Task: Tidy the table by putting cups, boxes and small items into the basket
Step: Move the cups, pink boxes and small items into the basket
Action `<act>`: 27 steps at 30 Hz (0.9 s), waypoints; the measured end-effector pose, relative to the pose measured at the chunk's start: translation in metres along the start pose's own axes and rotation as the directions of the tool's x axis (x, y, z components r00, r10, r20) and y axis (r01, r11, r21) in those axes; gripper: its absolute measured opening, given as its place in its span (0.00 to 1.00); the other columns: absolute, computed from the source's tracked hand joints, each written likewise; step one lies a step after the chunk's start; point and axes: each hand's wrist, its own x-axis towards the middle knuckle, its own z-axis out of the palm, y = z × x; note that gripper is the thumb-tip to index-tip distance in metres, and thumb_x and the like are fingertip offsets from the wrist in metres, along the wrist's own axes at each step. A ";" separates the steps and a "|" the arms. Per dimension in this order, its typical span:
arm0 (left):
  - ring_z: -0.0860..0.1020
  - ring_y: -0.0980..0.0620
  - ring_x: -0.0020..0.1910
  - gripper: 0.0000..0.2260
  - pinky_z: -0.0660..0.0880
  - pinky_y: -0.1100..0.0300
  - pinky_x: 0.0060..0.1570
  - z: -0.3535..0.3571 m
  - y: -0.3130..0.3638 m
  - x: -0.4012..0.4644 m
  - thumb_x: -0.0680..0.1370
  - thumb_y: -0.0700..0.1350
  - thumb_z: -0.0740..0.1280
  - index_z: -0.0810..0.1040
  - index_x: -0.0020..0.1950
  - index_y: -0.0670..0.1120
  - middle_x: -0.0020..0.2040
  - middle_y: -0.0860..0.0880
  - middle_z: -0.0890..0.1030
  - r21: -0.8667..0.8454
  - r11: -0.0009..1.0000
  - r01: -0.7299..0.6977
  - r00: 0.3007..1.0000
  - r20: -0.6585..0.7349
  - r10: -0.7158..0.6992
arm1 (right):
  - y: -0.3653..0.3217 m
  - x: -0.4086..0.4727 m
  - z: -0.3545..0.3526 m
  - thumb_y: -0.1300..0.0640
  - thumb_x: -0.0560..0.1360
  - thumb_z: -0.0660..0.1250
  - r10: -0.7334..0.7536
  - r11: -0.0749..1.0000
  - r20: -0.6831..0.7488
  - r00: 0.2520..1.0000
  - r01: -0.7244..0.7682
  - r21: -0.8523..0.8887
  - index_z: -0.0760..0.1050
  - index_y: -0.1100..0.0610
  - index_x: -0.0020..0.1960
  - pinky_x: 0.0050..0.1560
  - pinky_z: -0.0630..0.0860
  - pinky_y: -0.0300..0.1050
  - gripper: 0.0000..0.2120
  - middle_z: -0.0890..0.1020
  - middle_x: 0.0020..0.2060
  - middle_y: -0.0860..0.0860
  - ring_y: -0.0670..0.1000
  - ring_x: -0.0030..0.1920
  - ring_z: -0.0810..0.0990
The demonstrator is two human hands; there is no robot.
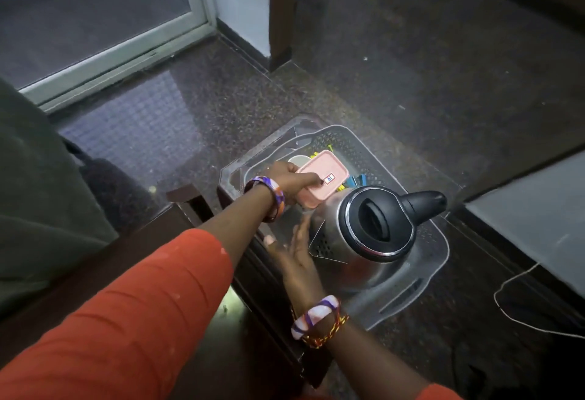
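The left hand pinches a pink box by its near short end, thumb on the lid, holding it over the basket. Just below that grip stands a kettle. The right hand lies flat, fingers straight, against the kettle's side. The box looks light, stiff and smooth plastic; gripping across both long sides would probably hold steadier.

basket on floor | kettle in basket, near end | box behind kettle | counter left of basket
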 end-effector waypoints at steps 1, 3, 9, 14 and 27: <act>0.76 0.50 0.32 0.10 0.72 0.61 0.31 0.002 0.001 0.004 0.68 0.43 0.73 0.75 0.44 0.43 0.37 0.44 0.78 0.004 1.000 0.005 1.000 0.013 -0.005 | 0.002 0.000 0.000 0.59 0.78 0.60 -0.002 1.000 0.002 1.000 0.003 -0.019 0.36 0.47 0.74 0.44 0.63 0.14 0.38 0.56 0.60 0.35 0.21 0.51 0.58; 0.76 0.50 0.32 0.08 0.73 0.60 0.33 0.007 0.006 0.010 0.69 0.41 0.72 0.75 0.42 0.42 0.37 0.44 0.78 0.004 1.000 -0.005 0.999 0.048 0.005 | 0.010 0.003 -0.002 0.59 0.78 0.61 -0.007 0.999 -0.005 1.000 0.007 -0.038 0.37 0.46 0.75 0.51 0.62 0.17 0.38 0.56 0.55 0.32 0.28 0.60 0.57; 0.76 0.44 0.34 0.12 0.77 0.49 0.40 0.017 0.032 0.018 0.70 0.42 0.71 0.76 0.50 0.37 0.35 0.43 0.76 0.180 0.984 0.004 0.984 0.175 -0.037 | 0.024 0.006 0.002 0.38 0.63 0.65 0.043 0.987 -0.031 0.999 -0.047 -0.155 0.37 0.38 0.73 0.77 0.53 0.50 0.49 0.52 0.65 0.35 0.43 0.73 0.53; 0.77 0.45 0.44 0.10 0.77 0.50 0.43 0.015 0.048 0.015 0.71 0.41 0.70 0.77 0.50 0.38 0.44 0.44 0.77 0.208 0.978 0.009 0.977 0.205 -0.053 | 0.024 0.014 0.003 0.50 0.76 0.59 0.082 0.946 -0.057 0.995 -0.095 -0.309 0.35 0.41 0.74 0.77 0.50 0.51 0.38 0.48 0.76 0.46 0.51 0.76 0.51; 0.79 0.52 0.35 0.03 0.79 0.61 0.34 -0.051 0.095 -0.034 0.72 0.40 0.69 0.75 0.40 0.43 0.36 0.47 0.80 0.038 0.995 -0.090 0.979 0.188 0.081 | -0.134 -0.039 0.002 0.64 0.75 0.63 -0.289 0.750 0.125 0.949 0.305 -0.587 0.79 0.57 0.44 0.43 0.80 0.46 0.07 0.83 0.40 0.58 0.52 0.37 0.83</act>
